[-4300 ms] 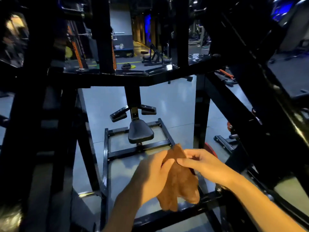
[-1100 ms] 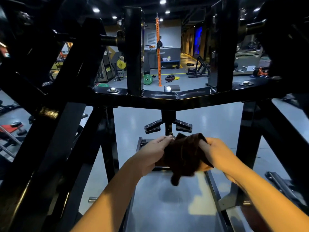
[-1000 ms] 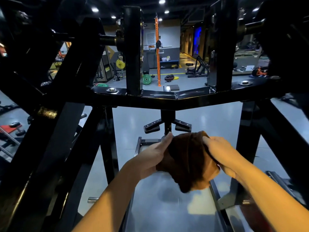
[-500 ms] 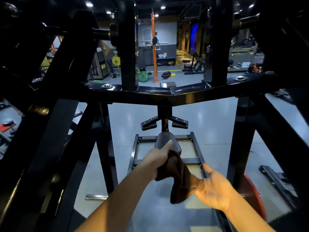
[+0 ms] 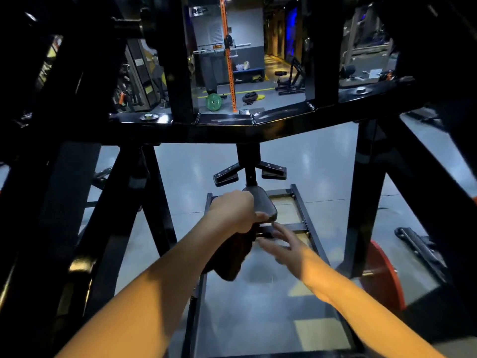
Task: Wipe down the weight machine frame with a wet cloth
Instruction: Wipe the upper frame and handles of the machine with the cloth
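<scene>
Left hand (image 5: 232,214) has its fingers curled tight round the bunched top of the cloth (image 5: 231,257); the rest of it hangs dark and loose below my fist, off the metal, in the air above the floor (image 5: 258,306). Right hand (image 5: 281,245) is blurred, fingers spread and straight, holding nothing, just beside the cloth. The frame (image 5: 232,127) crosses in front of me, well above both hands; the seat pad (image 5: 260,205) sits just behind my left knuckles. Risks as I judge them: one-handed, the dangling tail could snag on the lower rails (image 5: 307,218) or drag across the floor and pick up grit. A wadded cloth would smear the crossbar rather than wipe it flat. Drips on that glossy floor mean slipping. Reaching up among these close uprights (image 5: 178,60), I could bang a knuckle or forearm.
</scene>
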### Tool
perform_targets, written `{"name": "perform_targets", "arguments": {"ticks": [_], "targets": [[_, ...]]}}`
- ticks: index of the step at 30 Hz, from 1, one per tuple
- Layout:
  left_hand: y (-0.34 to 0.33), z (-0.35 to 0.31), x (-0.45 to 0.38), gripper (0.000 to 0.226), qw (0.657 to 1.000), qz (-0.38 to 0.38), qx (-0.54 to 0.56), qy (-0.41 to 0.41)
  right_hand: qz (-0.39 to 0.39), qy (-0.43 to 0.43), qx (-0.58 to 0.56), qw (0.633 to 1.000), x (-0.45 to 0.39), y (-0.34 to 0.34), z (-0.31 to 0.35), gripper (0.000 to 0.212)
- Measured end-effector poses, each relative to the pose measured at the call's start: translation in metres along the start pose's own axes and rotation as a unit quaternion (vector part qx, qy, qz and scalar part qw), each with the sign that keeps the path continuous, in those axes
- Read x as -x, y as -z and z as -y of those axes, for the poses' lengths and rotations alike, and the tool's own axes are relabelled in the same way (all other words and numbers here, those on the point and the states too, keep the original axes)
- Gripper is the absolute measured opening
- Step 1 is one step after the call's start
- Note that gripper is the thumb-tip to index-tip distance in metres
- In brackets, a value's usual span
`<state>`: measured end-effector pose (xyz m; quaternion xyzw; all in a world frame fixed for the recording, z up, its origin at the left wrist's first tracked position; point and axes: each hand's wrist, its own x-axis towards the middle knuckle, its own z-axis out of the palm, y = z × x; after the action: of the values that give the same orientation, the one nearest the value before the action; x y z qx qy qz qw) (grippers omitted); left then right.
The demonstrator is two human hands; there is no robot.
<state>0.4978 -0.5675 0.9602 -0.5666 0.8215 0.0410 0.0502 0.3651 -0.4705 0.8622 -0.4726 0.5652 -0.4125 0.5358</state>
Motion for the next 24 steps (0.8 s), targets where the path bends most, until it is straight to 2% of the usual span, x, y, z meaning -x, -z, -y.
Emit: {"name": "perform_targets", "arguments": {"ticks": [2,3,6,8,9,11,13,15,16,18,21,24], "targets": [[0.002,0.003,-0.003,0.061,0.999,0.027,0.033,-0.016,0.042,0.04,0.066,0.996,-0.006,0.001,0.001,0.08],[0.005,0.006,-0.003,0.062,0.998,0.033,0.051,-0.027,0.04,0.047,0.065,0.996,-0.011,0.006,0.0,0.075],[0.014,0.016,0.0,0.062,0.991,0.04,0.122,-0.03,-0.063,0.008,-0.058,0.996,-0.022,0.031,-0.008,0.043],[0.017,0.019,0.003,0.061,0.979,0.046,0.198,-0.014,-0.127,-0.027,-0.143,0.981,-0.024,0.043,-0.02,0.032],[0.019,0.019,0.004,0.058,0.968,0.047,0.246,-0.005,-0.13,-0.05,-0.166,0.976,-0.023,0.045,-0.024,0.033],[0.019,0.016,0.006,0.05,0.935,0.04,0.353,0.011,-0.076,-0.12,-0.23,0.963,-0.015,0.036,-0.027,0.062],[0.017,0.01,0.009,0.043,0.892,0.031,0.449,0.041,0.007,-0.161,-0.334,0.929,-0.004,0.024,-0.023,0.08],[0.01,0.006,0.009,0.041,0.856,0.022,0.511,0.081,0.048,-0.162,-0.413,0.895,0.001,0.016,-0.015,0.089],[0.005,0.006,0.009,0.041,0.847,0.018,0.522,0.1,0.035,-0.159,-0.443,0.882,0.002,0.014,-0.011,0.084],[-0.006,0.009,0.006,0.044,0.83,0.016,0.54,0.139,-0.004,-0.16,-0.48,0.862,-0.002,0.015,-0.003,0.06],[-0.019,0.015,0.003,0.047,0.79,0.047,0.571,0.219,-0.041,-0.166,-0.425,0.889,-0.003,0.022,-0.002,0.031],[-0.034,0.022,0.002,0.047,0.744,0.099,0.619,0.231,-0.043,-0.161,-0.41,0.897,-0.004,0.028,-0.008,0.025]]}}
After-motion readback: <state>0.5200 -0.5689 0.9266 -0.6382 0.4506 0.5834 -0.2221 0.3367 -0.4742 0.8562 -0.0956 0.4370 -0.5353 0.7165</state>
